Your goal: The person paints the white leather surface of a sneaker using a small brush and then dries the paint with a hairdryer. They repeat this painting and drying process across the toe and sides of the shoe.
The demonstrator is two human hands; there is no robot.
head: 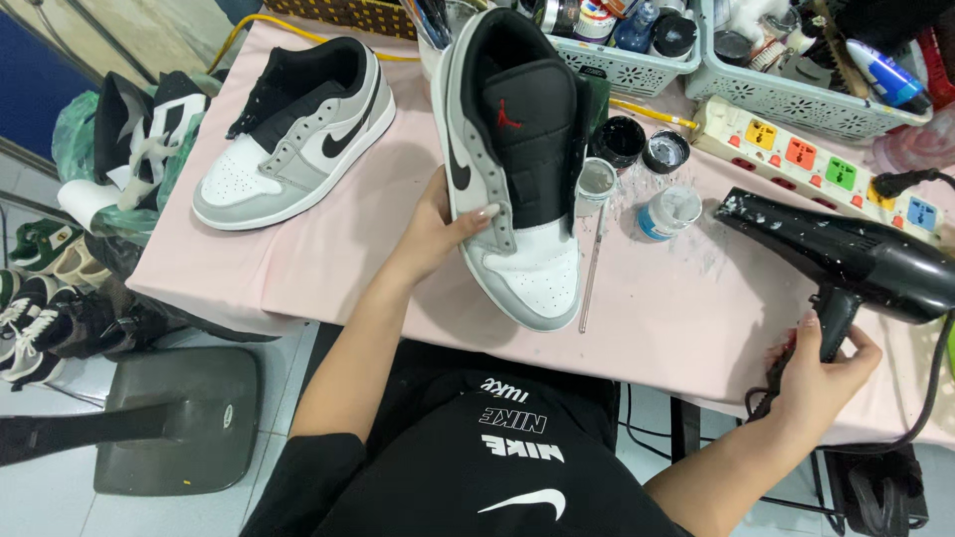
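Observation:
My left hand (pixel 438 227) grips the side of a grey, white and black sneaker (pixel 512 179), holding it with its toe toward me over the pink table (pixel 328 249). My right hand (pixel 821 368) is closed around the handle of a black hair dryer (pixel 846 259) spattered with white paint; its nozzle points left toward the shoe. A matching second sneaker (pixel 298 134) lies on the table to the left, untouched.
Small paint jars (pixel 642 159) and a thin brush (pixel 592 268) lie beside the held shoe. A multi-coloured power strip (pixel 826 169) and white baskets (pixel 637 50) of supplies sit at the back. More shoes (pixel 50 298) and a grey stand base (pixel 179 418) are on the floor at left.

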